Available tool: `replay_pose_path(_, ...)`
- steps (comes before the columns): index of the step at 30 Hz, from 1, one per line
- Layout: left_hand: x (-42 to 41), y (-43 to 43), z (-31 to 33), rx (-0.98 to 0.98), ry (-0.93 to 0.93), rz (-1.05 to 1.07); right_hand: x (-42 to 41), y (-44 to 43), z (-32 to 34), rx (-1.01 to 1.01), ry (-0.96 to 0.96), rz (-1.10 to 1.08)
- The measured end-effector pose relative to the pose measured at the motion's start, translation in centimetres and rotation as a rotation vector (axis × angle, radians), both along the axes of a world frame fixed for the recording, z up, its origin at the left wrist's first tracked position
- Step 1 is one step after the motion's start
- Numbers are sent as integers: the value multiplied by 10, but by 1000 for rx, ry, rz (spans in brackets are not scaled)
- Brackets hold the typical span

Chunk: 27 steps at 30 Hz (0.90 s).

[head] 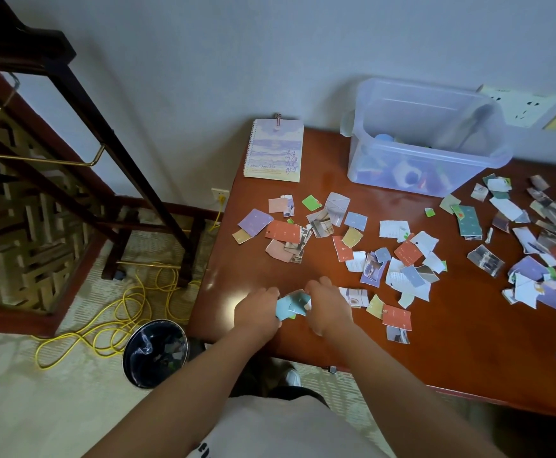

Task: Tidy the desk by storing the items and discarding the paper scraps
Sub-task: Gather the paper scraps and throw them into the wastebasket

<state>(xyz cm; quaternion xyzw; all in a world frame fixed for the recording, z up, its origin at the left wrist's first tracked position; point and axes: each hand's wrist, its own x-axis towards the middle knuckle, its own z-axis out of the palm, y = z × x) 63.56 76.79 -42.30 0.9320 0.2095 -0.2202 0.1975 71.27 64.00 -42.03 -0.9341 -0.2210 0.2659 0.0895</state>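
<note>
Head view: left hand and right hand both curled on wad of paper scraps, lower centre, over desk front edge. Waste bin on floor, lower left; left hand nearer. Loose scraps spread to right.

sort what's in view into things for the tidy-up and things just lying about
For the job: paper scraps on the desk, some gripped by left hand and right hand; spiral notebook; clear storage box; waste bin.
Just lying about: yellow cable; dark wooden rack; wall socket.
</note>
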Motion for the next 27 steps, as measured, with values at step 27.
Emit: replay_pose_path(27,7,4,5,-131,25,144,-4,-17,12,370,295,-623)
